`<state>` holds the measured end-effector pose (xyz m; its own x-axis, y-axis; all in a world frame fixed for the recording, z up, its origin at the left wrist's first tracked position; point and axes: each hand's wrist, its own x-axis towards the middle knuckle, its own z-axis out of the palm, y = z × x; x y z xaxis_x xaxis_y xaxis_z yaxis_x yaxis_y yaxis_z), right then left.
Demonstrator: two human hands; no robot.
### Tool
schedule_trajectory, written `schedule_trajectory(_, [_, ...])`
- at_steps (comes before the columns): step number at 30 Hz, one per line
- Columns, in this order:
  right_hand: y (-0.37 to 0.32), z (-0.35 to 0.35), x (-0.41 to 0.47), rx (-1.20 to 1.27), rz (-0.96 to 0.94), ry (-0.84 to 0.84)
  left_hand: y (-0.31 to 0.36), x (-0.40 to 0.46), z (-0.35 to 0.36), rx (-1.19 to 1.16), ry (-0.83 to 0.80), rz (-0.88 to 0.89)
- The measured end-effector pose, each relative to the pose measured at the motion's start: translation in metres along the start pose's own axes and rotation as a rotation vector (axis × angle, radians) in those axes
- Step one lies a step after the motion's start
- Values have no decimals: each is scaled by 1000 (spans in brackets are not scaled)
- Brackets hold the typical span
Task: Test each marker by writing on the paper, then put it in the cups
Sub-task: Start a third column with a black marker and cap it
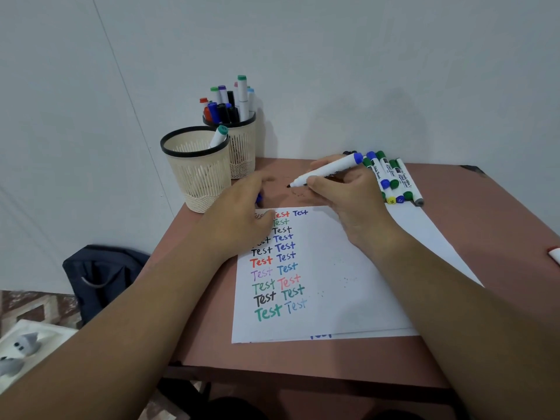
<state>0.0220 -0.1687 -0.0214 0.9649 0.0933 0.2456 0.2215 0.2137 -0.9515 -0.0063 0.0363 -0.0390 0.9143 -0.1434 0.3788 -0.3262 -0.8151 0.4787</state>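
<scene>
Tabletop paper (348, 286), "Test" columns

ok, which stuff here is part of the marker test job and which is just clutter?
Job:
- blue marker, uncapped, in right hand
- left hand, resting on paper
- front cup, one marker inside
- back cup, full of markers
- untested markers by the wall

Lying about:
- dark bag on floor
- white cloth, bottom left

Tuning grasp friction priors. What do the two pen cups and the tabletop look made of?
Near cup and far cup: probably moulded plastic, matte cream, slotted lattice walls with a black rim band. Tabletop: smooth reddish-brown surface with a dull sheen, likely laminate or painted board; the chipped far corner hints at a coating, but I cannot be sure.
</scene>
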Motion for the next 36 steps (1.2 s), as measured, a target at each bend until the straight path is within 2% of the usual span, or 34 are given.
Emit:
schedule_trajectory(8, [-8,4,-11,99,19,-154,4,-1,0,-155,46,-10])
schedule_trajectory(16, [-8,6,-15,18,50,-184,9,-4,-4,-171,44,47])
schedule_trajectory(29, [-6,2,-11,35,129,-244,7,-8,-1,-179,16,166])
schedule_trajectory(36, [-6,3,-12,15,139,-258,7,-11,-1,-160,52,205])
